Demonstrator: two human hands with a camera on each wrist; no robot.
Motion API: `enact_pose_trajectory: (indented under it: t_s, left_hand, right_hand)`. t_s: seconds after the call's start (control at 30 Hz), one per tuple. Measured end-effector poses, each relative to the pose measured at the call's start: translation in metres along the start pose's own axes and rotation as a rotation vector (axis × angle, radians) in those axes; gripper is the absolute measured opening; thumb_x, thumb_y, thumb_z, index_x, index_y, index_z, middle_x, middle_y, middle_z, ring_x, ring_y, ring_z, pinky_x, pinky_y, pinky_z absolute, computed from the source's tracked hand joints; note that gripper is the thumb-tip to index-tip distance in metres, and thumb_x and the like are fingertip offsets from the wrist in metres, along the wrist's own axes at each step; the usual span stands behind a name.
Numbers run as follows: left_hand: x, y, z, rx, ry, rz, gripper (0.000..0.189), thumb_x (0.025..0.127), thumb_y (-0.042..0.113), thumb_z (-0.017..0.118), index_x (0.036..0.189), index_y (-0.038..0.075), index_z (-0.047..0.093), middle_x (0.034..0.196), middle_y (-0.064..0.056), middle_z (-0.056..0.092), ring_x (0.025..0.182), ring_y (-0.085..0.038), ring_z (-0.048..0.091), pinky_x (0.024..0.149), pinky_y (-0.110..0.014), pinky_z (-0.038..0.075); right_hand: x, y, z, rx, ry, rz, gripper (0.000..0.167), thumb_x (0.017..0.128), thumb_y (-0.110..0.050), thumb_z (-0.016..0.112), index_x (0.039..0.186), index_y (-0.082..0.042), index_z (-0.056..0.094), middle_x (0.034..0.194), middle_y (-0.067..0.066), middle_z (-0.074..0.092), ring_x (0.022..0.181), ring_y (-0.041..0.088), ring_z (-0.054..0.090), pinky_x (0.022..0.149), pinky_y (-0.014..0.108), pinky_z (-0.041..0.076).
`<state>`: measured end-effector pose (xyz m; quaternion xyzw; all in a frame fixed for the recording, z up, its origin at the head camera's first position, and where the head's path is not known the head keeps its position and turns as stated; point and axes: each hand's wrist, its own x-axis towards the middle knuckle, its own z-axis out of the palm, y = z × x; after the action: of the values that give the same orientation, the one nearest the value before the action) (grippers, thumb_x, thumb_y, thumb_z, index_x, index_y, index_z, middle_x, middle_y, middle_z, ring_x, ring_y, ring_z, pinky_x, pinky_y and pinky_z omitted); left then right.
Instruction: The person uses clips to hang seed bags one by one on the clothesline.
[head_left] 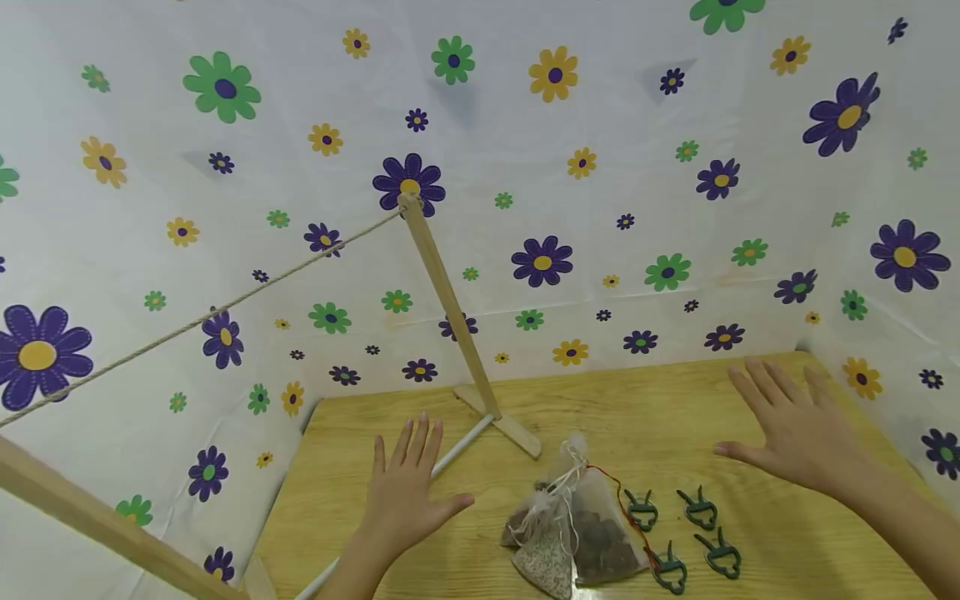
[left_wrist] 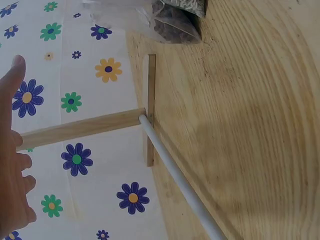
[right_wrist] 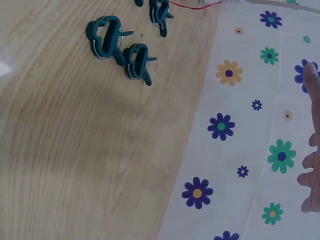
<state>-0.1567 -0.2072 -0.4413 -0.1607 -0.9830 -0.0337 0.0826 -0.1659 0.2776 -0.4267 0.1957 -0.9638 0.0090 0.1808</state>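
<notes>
My left hand [head_left: 405, 504] hovers over the left of the table with fingers spread, near a white rod [head_left: 467, 443]. That rod joins the feet of a wooden stand, whose far post [head_left: 452, 308] leans in the head view. Well to the right, my right hand [head_left: 802, 429] is also spread out and holds nothing. Between the hands lie drawstring mesh bags: one with dark lumps [head_left: 603, 546], one with pale speckled grains [head_left: 543, 560]. Several dark green plant clips [head_left: 722, 557] lie beside them, nearer the right hand; the right wrist view shows a clip [right_wrist: 106, 37] up close.
A thin rope [head_left: 225, 308] stretches from the far post to the near post [head_left: 105, 525] at left. Flower-printed white cloth [head_left: 495, 108] walls in the wooden table [head_left: 637, 400] at the back and sides. A red cord [head_left: 617, 479] runs from the bags to the clips.
</notes>
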Motion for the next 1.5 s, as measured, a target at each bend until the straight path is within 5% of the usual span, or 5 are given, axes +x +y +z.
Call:
enact_pose_trajectory:
  t_s: [0.27,0.53,0.8,1.33,1.5]
  left_hand:
    - [-0.024,-0.02,-0.001,0.007,0.016,-0.05,0.104,0.076,0.074,0.053,0.152,0.014,0.016,0.157,-0.011,0.014,0.144,-0.034,0.013,0.11,-0.064,0.003]
    - [-0.047,-0.044,-0.012,0.035,0.106,-0.077,0.102,0.077,0.069,0.058,0.152,0.012,0.018,0.153,-0.017,0.025,0.14,-0.039,0.023,0.11,-0.063,0.006]
    - [-0.07,-0.066,-0.015,0.055,0.142,-0.176,0.102,0.074,0.068,0.062,0.147,0.004,0.031,0.147,-0.019,0.037,0.132,-0.04,0.034,0.108,-0.063,0.013]
    - [-0.104,-0.091,-0.03,0.074,0.013,-0.34,0.109,0.075,0.074,0.056,0.141,-0.01,0.032,0.139,-0.03,0.04,0.12,-0.048,0.044,0.098,-0.061,0.032]
    - [-0.116,-0.104,-0.029,0.064,0.091,-0.373,0.111,0.071,0.071,0.064,0.136,-0.014,0.037,0.132,-0.036,0.044,0.107,-0.054,0.051,0.082,-0.06,0.045]
  right_hand:
    - [0.022,-0.005,-0.005,-0.008,-0.018,-0.061,0.1,0.081,-0.069,0.054,0.15,-0.005,0.02,0.151,0.023,0.026,0.14,0.039,0.022,0.114,0.051,-0.006]
    - [0.056,-0.018,-0.01,-0.019,-0.016,-0.12,0.098,0.079,-0.071,0.053,0.144,-0.001,0.033,0.146,0.023,0.036,0.132,0.04,0.036,0.107,0.061,0.023]
    - [0.083,-0.031,-0.01,-0.029,-0.035,-0.154,0.094,0.081,-0.07,0.052,0.14,0.003,0.041,0.142,0.022,0.044,0.13,0.039,0.04,0.108,0.057,0.026]
    - [0.14,-0.08,0.009,0.043,0.03,-0.25,0.089,0.079,-0.067,0.058,0.137,0.0,0.046,0.136,0.016,0.052,0.125,0.033,0.048,0.106,0.054,0.031]
    - [0.16,-0.1,0.01,0.062,0.045,-0.282,0.087,0.08,-0.067,0.058,0.136,-0.001,0.048,0.131,0.014,0.056,0.114,0.031,0.057,0.102,0.051,0.038]
